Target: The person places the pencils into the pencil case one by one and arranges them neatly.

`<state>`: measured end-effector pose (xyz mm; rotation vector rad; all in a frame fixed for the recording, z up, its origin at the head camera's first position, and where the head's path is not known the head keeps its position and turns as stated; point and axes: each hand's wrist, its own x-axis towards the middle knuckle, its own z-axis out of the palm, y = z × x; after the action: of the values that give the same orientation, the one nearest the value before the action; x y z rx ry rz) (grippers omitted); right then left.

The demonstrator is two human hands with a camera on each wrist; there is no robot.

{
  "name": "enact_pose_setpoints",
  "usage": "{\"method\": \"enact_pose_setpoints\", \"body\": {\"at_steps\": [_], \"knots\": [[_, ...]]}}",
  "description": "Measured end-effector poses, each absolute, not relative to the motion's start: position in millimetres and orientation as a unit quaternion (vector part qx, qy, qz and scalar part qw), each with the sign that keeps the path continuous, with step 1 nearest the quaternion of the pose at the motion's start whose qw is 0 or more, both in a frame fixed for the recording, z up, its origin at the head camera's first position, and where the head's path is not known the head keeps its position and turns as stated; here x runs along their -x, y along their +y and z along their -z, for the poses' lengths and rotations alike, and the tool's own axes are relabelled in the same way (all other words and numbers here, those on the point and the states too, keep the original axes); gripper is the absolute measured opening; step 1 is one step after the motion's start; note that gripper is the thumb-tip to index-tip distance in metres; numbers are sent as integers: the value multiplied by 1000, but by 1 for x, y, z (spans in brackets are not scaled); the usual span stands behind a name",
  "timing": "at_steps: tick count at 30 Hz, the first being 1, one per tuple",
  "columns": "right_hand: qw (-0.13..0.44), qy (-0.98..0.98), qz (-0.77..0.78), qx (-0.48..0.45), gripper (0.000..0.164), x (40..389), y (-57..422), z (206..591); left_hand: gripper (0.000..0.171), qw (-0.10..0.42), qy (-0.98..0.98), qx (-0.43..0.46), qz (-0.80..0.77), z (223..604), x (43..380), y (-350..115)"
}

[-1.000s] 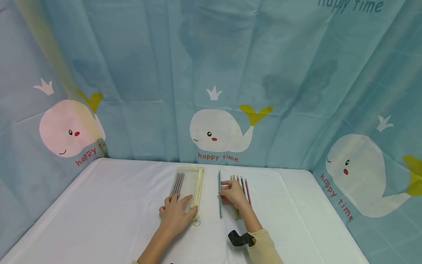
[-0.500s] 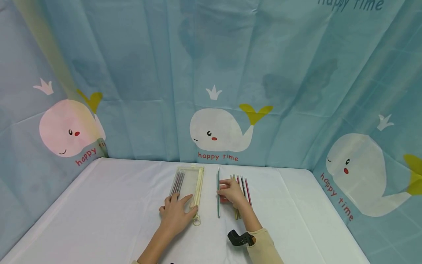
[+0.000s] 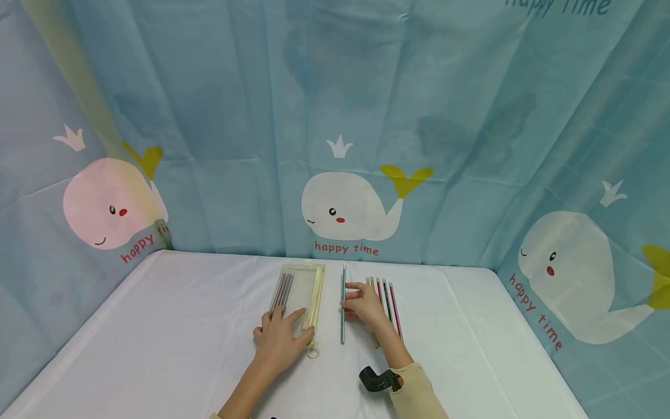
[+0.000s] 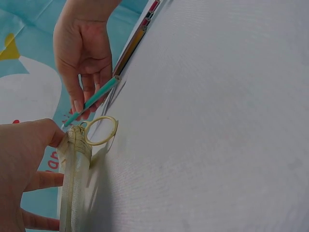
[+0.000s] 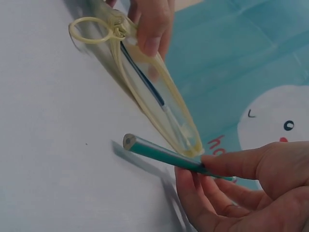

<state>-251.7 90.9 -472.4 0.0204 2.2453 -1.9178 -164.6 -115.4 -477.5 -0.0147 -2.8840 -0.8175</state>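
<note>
A clear pencil case (image 3: 300, 285) with a pale yellow zip lies on the table, several dark pencils (image 3: 282, 289) inside along its left side. My left hand (image 3: 277, 336) grips its near end, with the thumb by the zip's end. In the right wrist view the zipped side of the case (image 5: 145, 92) gapes. Between thumb and fingers my right hand (image 3: 366, 305) pinches a green pencil (image 3: 342, 329), just right of the case and apart from it. The green pencil (image 4: 104, 92) is raised off the cloth in the left wrist view.
Several pencils (image 3: 395, 308) in red, black and yellow lie right of my right hand, partly covered by it. A ring (image 3: 313, 351) hangs from the case's zip. White cloth covers the table (image 3: 173, 337); a blue whale-print curtain (image 3: 220, 203) stands behind.
My right hand has moved a little left with the green pencil, closer to the pencil case. The left hand and the case have stayed in place.
</note>
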Motion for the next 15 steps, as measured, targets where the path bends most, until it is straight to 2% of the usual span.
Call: {"method": "enact_pose_setpoints", "body": {"at_steps": [15], "knots": [[126,728,673,20,60,249,83,475,51,66,-961,1,268,474,163,-115]]}}
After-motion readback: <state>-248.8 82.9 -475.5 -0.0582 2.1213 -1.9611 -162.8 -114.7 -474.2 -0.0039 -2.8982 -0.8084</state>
